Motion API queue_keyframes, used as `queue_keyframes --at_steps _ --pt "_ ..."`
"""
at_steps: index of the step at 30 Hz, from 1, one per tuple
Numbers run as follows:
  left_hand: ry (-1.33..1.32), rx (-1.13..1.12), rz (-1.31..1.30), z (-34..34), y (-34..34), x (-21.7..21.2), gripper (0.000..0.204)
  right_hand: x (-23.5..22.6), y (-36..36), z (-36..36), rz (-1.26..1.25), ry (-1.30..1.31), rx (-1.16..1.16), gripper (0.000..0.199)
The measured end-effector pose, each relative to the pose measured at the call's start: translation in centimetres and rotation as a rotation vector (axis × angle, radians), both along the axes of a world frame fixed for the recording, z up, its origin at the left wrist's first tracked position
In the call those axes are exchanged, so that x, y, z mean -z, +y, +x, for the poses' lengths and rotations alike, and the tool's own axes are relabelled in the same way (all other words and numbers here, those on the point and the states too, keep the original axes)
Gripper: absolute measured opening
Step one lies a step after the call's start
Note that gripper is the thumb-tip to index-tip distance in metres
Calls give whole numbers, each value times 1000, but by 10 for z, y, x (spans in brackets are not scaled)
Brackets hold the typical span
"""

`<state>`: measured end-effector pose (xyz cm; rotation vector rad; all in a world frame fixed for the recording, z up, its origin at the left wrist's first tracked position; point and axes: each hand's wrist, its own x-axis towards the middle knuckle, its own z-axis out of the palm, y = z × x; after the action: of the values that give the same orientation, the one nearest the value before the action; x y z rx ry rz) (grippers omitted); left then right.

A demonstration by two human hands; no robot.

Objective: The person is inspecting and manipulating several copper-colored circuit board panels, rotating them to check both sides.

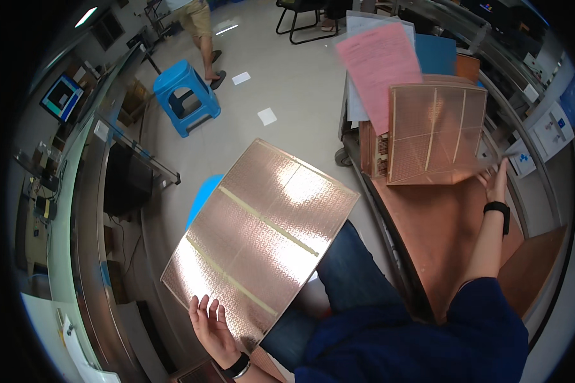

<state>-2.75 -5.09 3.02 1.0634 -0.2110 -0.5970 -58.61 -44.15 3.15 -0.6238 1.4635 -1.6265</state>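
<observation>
A copper-clad circuit board panel (265, 236) with pale yellow strips lies slantwise over my lap. My left hand (214, 329) is at its lower left edge, fingers apart and slightly bent in front of the panel; they do not close around it. To the right, several similar panels stand upright in a stack on a cart, the front copper panel (441, 131) facing me. Beside its lower right corner my right hand (494, 184) is open with fingers spread, slightly blurred. Whether its fingertips touch the panel I cannot tell.
A pink paper sheet (383, 70) leans on the stack, on the cart's copper-coloured base (421, 236). A blue stool (184, 96) stands ahead on the left, and a person (198, 32) beyond it. Along the left runs a workbench (70, 210) with a monitor (62, 97).
</observation>
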Motion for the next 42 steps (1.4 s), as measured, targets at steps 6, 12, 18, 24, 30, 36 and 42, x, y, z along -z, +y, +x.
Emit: queue_keyframes --at_steps 6,12,18,24,30,36,42 --pt "25 -53 15 10 14 13 34 21 -41 119 38 402 -601 56" --pt "-4 -370 223 33 52 48 24 56 -1 256 -63 431 -1083 36" --pt "-191 -573 665 45 77 76 27 74 41 324 -493 1195 -1067 39" --pt "-116 -371 722 35 66 73 39 83 63 340 -492 1385 -1037 43" --pt "-235 -404 664 23 56 27 37 84 60 338 -418 1306 -1075 44" --pt "-49 -357 212 25 62 9 41 79 25 319 -159 601 -1262 41" --pt "30 -293 21 25 66 16 45 44 21 296 20 194 -1230 42"
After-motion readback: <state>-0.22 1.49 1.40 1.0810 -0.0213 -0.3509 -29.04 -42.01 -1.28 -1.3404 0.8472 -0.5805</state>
